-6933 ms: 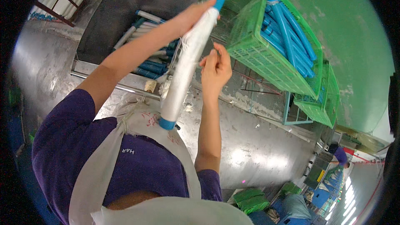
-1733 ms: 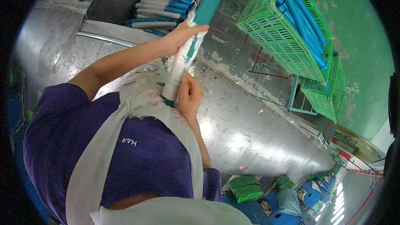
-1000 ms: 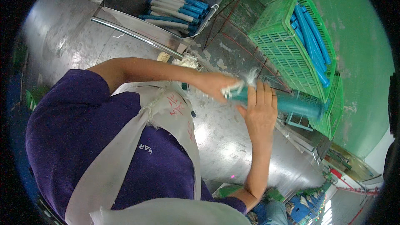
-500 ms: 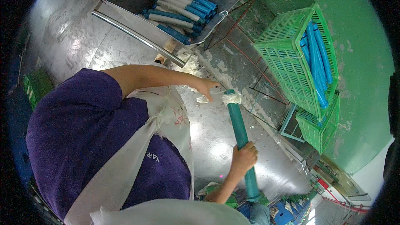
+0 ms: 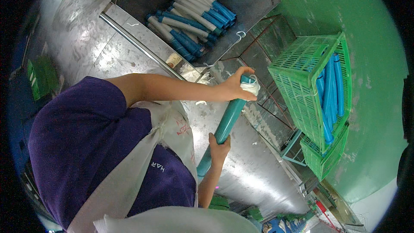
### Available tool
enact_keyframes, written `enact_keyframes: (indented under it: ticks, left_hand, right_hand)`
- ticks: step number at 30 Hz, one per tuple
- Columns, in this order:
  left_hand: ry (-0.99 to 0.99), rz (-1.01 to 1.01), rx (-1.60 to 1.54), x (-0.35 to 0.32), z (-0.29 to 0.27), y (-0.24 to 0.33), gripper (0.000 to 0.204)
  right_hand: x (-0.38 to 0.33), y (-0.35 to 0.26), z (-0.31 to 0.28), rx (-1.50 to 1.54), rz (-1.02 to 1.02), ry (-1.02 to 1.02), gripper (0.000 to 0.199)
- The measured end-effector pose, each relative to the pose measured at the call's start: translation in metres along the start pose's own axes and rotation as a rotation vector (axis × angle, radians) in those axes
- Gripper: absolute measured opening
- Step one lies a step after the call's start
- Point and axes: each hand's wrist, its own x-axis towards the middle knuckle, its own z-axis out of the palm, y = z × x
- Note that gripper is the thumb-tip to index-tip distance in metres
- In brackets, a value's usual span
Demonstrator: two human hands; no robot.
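Observation:
A long teal tube [image 5: 229,118] slants across the middle of the view, its far end up and to the right. White cord or thread [image 5: 251,87] is bunched around that end. My left hand [image 5: 236,87] wraps the far end beside the white bundle, thumb on one side and fingers on the other. Lower down, my right hand [image 5: 220,146] grips the tube around its middle. The tube's lower end runs toward my apron [image 5: 181,131], which partly hides it.
A grey metal bin [image 5: 142,0] with a bar handle [image 5: 138,45] holds several white-and-blue rolls [image 5: 194,15]. Against the green wall, a green crate [image 5: 297,86] carries blue tubes [image 5: 330,90], with another crate [image 5: 319,159] below. White scraps [image 5: 189,74] lie under the bin.
My left hand has closed on the tube's far end, where it was apart before. The tube has swung to slant the other way, its lower end and my right hand moving left.

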Motion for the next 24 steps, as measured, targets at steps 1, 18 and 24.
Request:
enact_keyframes:
  ticks: [1, 18, 24]
  left_hand:
    - [-0.011, 0.009, 0.041, 0.004, -0.005, 0.002, 0.081]
    - [-0.079, 0.402, 0.733, 0.056, -0.045, -0.048, 0.043]
    - [-0.597, 0.433, 0.866, 0.062, -0.082, -0.015, 0.045]
  right_hand:
    - [0.003, -0.003, -0.001, 0.182, 0.189, -0.218, 0.034]
    - [-0.012, 0.021, -0.067, 0.027, 0.529, -0.166, 0.046]
    - [0.08, -0.041, -0.248, -0.738, -0.269, 0.417, 0.052]
